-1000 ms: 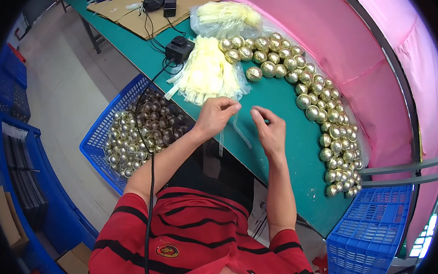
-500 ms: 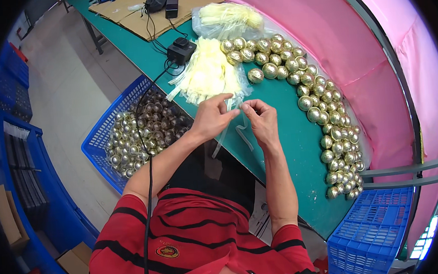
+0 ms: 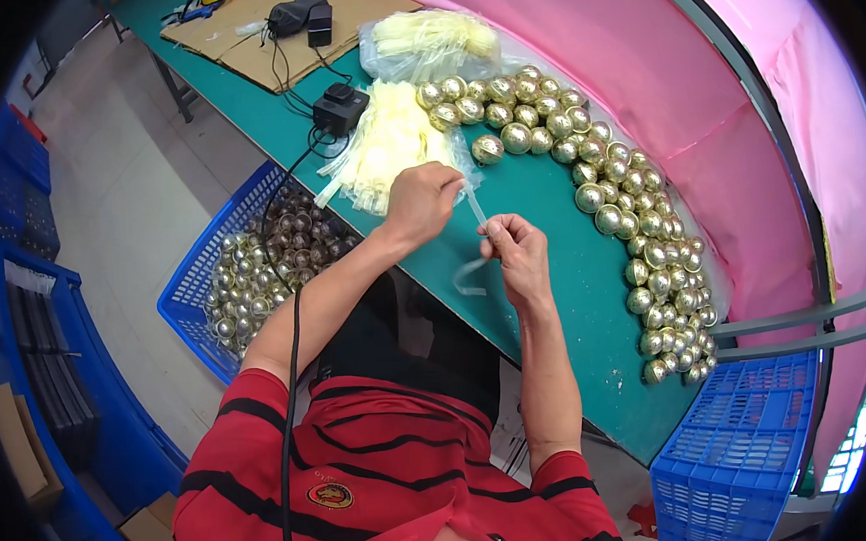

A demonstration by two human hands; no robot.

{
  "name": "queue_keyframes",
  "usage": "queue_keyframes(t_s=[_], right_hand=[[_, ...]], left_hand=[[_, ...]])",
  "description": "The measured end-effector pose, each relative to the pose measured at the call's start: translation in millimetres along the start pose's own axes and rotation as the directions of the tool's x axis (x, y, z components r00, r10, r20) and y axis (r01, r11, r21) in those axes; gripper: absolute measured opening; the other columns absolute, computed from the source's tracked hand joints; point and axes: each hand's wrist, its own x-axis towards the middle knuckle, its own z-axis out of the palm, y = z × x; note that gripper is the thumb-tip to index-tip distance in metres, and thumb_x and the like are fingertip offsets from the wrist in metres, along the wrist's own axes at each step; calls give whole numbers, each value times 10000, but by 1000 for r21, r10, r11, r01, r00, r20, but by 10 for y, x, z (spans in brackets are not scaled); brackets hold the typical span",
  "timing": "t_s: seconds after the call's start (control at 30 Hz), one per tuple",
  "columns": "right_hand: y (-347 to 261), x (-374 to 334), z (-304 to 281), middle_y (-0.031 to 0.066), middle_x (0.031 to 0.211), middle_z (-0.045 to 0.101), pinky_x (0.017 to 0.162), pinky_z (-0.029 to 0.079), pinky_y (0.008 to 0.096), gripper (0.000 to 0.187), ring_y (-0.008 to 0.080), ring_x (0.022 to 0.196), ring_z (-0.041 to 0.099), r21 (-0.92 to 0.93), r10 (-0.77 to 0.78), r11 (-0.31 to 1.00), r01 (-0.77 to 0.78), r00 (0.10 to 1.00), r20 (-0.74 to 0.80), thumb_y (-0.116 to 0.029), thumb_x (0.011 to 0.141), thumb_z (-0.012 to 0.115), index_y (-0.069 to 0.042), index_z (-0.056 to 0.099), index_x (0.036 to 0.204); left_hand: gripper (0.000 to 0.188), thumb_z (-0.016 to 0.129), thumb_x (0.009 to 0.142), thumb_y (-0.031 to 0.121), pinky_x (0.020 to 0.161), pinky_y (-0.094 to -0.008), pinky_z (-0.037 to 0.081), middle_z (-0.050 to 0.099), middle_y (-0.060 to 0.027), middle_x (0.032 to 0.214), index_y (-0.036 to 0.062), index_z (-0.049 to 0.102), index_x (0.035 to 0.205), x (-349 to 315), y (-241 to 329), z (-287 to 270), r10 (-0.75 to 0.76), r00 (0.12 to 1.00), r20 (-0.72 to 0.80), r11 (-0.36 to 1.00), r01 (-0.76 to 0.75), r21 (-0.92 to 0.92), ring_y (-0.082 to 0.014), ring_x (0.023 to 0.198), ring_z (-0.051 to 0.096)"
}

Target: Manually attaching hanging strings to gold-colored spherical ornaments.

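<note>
A thin translucent pale strip (image 3: 477, 206) is stretched between my two hands above the green table. My left hand (image 3: 421, 206) pinches its upper end. My right hand (image 3: 519, 255) grips it lower down between thumb and fingers, and a loose tail curls out beside that hand. Just beyond my left hand lies a spread bundle of pale yellow strips (image 3: 386, 152) on clear plastic. Shiny gold balls (image 3: 608, 220) form a curved band along the far and right side of the table; one ball (image 3: 487, 149) lies at the band's near edge.
A blue basket (image 3: 188, 285) of gold and brownish balls stands left of the table. Another blue crate (image 3: 732, 460) is at the lower right. A black camera-like device (image 3: 341, 108) with a cable, a second bagged bundle (image 3: 429, 45) and cardboard (image 3: 241, 46) occupy the far table.
My hands have drawn apart, the left one up and left, the right one slightly down. The strip between them has straightened. The whole view has shifted a little.
</note>
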Motion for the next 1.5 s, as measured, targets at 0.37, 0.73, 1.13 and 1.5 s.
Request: queue_keyframes(t_s=[0.37,0.73,1.13,1.5], right_hand=[[-12,-176,-187,52,887,645,605,394,240,217,84,652,490,-22,4,1000,-6,995,-104,-173,1044,643,27,645,959],[-94,-296,-136,47,913,665,618,412,232,185,78,673,511,-8,-41,999,41,998,-54,-151,1045,633,22,655,984],[-220,-414,93,115,988,715,679,513,291,268,105,728,602,326,78,945,-33,989,-125,-140,1022,661,45,588,1201],[-37,-485,192,67,844,715,596,496,288,102,110,668,602,-306,-305,926,221,915,-263,-62,928,748,6,750,1004]], left_hand=[[333,763,873,100,725,-408,538,699,-184,989,-7,711,1184,286,-201,-240,10,990,-141,927,44,373,-347,838,689],[192,737,986,211,523,-215,384,661,8,756,20,748,973,-190,413,-92,-502,693,518,517,720,-463,-33,589,497],[137,716,990,130,580,-216,403,666,4,787,8,730,930,-399,503,-35,-314,880,357,683,471,-559,-33,671,525],[197,654,1026,165,581,-233,367,550,57,746,27,669,886,-469,548,-31,-306,873,380,832,439,-339,-31,677,445]])
